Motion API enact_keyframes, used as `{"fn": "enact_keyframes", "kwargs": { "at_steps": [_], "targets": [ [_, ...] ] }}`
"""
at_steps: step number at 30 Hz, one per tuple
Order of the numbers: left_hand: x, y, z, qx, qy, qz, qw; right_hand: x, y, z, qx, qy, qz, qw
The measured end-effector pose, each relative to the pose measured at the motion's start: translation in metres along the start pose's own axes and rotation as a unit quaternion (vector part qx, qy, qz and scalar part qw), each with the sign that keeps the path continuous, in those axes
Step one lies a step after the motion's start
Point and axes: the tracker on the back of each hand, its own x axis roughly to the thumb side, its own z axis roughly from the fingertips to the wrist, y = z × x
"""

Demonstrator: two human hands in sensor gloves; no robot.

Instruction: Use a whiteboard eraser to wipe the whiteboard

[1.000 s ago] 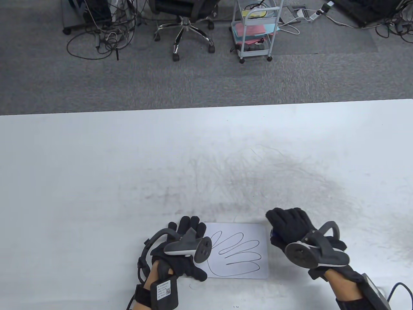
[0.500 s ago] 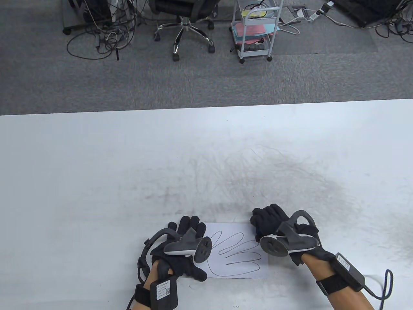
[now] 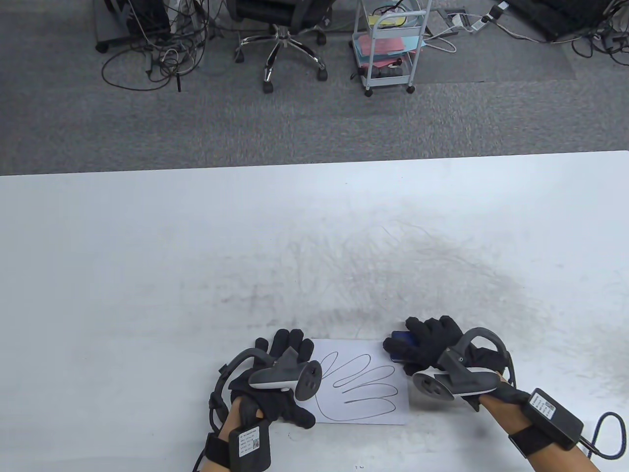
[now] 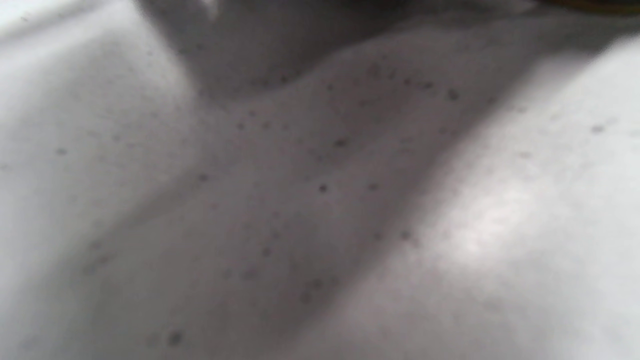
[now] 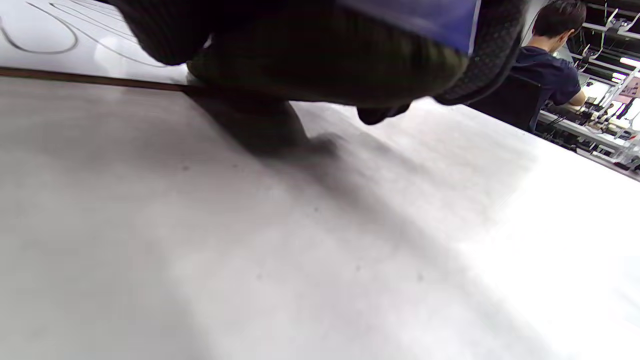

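Under right hand (image 5: 310, 45), eraser (image 5: 415, 17) blue casing, dark felt; whiteboard (image 3: 388, 410) outline overhead.

Both hands in black knit sensor gloves: left hand (image 3: 275, 388), right hand (image 3: 437, 351). Grey ringed tracker on each back. Bare forearms; black labelled wrist boxes, dark cables.

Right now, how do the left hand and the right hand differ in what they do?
The left hand holds nothing and rests on the left edge of the whiteboard; the right hand grips the blue eraser. The left hand covers the board's left side; the right hand is at its upper right corner. Both wear black gloves with trackers.
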Motion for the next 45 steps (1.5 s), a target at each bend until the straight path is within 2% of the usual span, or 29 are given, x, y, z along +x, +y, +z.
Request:
{"fn": "enact_keyframes", "kwargs": {
  "at_steps": [5,9,14,17,22,27,31,35,39,45],
  "targets": [
    [0.0,0.0,0.0,-0.005,0.003,0.002,1.0,0.011,-0.003,0.008,-0.034,-0.023,0.021,0.999],
    [0.0,0.0,0.0,-0.007,0.005,-0.001,1.0,0.035,-0.01,0.031,-0.04,-0.068,0.031,0.996],
    [0.0,0.0,0.0,-0.008,0.004,-0.001,1.0,0.07,-0.022,0.063,-0.027,-0.114,0.032,0.993],
    [0.0,0.001,-0.001,-0.007,0.001,-0.001,1.0,0.076,-0.024,0.068,-0.016,-0.12,0.042,0.992],
    [0.0,0.001,-0.001,-0.006,-0.002,-0.001,1.0,0.052,-0.019,0.046,0.002,-0.062,0.005,0.998],
    [0.0,0.001,-0.001,-0.006,-0.002,-0.002,1.0,0.008,-0.01,-0.002,0.026,0.04,-0.033,0.998],
    [0.0,0.0,-0.001,-0.007,0.0,-0.001,1.0,-0.004,-0.009,-0.022,0.03,0.058,-0.045,0.997],
    [0.0,0.0,-0.001,-0.007,0.0,-0.001,1.0,0.011,-0.011,-0.009,0.015,0.034,-0.01,0.999],
    [0.0,0.0,-0.001,-0.008,0.001,-0.001,1.0,0.042,-0.017,0.022,0.036,-0.011,-0.024,0.999],
    [0.0,0.0,-0.001,-0.008,0.0,-0.001,1.0,0.086,-0.03,0.063,0.037,-0.083,0.016,0.996]
  ]
}}
